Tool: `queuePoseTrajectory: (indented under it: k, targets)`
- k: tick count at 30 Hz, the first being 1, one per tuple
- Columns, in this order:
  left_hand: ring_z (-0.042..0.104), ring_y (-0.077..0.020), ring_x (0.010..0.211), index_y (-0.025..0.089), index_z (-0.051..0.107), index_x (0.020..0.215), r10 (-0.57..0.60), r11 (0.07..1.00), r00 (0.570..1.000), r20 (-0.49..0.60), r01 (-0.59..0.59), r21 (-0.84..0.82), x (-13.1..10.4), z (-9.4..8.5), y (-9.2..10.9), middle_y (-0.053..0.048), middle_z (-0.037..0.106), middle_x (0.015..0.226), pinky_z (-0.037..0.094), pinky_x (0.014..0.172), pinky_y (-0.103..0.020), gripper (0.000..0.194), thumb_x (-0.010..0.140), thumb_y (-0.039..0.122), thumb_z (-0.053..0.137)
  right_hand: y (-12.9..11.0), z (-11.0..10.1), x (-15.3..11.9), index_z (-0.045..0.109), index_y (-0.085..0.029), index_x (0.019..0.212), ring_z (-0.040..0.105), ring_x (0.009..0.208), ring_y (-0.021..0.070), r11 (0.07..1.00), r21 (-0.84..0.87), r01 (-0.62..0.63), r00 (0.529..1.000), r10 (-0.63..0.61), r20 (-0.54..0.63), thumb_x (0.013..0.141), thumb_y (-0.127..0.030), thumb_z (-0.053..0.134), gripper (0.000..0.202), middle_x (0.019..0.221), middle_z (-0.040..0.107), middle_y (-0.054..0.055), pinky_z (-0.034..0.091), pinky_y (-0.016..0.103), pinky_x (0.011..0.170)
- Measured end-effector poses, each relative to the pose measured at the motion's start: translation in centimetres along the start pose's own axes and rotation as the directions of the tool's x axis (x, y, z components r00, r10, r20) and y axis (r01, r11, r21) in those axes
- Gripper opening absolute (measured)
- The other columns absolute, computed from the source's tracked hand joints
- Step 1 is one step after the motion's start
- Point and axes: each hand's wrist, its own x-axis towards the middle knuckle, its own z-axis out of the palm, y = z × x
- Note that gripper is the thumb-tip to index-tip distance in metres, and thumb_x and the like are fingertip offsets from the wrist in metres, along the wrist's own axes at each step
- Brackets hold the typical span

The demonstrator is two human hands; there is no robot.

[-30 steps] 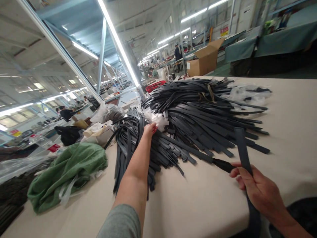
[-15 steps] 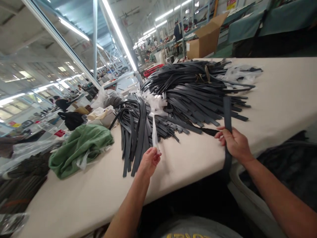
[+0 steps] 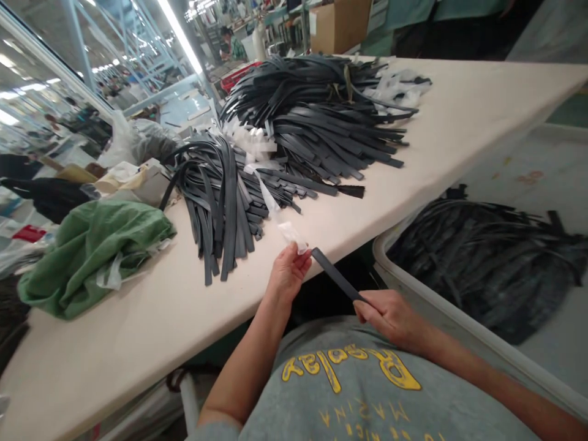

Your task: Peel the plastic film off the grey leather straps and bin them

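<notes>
My left hand point(image 3: 290, 269) is closed with a small white translucent strip point(image 3: 291, 234) pinched between thumb and fingers. In my right hand point(image 3: 390, 315) is a dark grey flat strap point(image 3: 337, 274), gripped partway along. The strap's free end points up and left, close beside the left fingertips; whether they touch it I cannot tell. A longer white strip point(image 3: 267, 195) trails over the table from a white bunch point(image 3: 250, 139) on the straps. Heaped behind it are many similar dark straps point(image 3: 316, 131), with another bundle point(image 3: 223, 208) hanging forward at the left.
A pale table point(image 3: 151, 337) carries the heaps. Green cloth point(image 3: 98, 251) lies at its left, a clear plastic bag point(image 3: 399, 86) at the back right. Below the right edge stands a whitish bin point(image 3: 441, 312) holding dark straps point(image 3: 487, 263). A cardboard box point(image 3: 340, 27) is farther off.
My right hand has brought the strap down and left, turning it from upright to slanted toward my left hand. The view has tilted downward, showing the shirt and bin more.
</notes>
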Motion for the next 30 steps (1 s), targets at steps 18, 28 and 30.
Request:
queuePoseTrajectory:
  k: [18, 28, 30]
  targets:
    - [0.068, -0.0124, 0.068, 0.016, 0.062, 0.083, 0.066, 0.997, 0.996, 0.067, -0.068, 0.025, 0.5, -0.3, -1.4, -0.002, 0.072, 0.079, 0.052, 0.069, -0.023, 0.022, 0.075, 0.029, 0.079, -0.1, -0.1, 0.9, 0.058, -0.018, 0.059, 0.049, 0.044, 0.0094, 0.952, 0.273, -0.136, 0.989, 0.114, 0.095, 0.097, -0.044, 0.036, 0.051, 0.056, 0.06, 0.0, 0.04, 0.022, 0.05]
    - [0.063, -0.0098, 0.059, 0.016, 0.062, 0.075, 0.059, 0.995, 0.99, 0.128, -0.068, 0.067, -0.6, -0.1, -1.6, 0.0, 0.07, 0.071, 0.05, 0.063, -0.022, 0.037, 0.057, 0.034, 0.089, -0.5, 0.3, 2.1, 0.057, -0.018, 0.062, 0.048, 0.041, 0.0093, 0.87, 0.436, -0.232, 0.971, 0.181, 0.156, 0.094, -0.052, 0.04, 0.049, 0.057, 0.062, 0.001, 0.038, 0.02, 0.04]
    - [0.057, -0.0072, 0.052, 0.015, 0.059, 0.071, 0.044, 0.994, 0.985, 0.166, -0.06, 0.09, -1.0, -0.1, -2.5, 0.002, 0.065, 0.064, 0.048, 0.059, -0.02, 0.039, 0.057, 0.035, 0.09, -0.8, 0.9, 3.5, 0.056, -0.018, 0.064, 0.048, 0.04, 0.009, 0.86, 0.467, -0.206, 0.978, 0.169, 0.12, 0.093, -0.055, 0.04, 0.05, 0.057, 0.062, 0.002, 0.036, 0.02, 0.039]
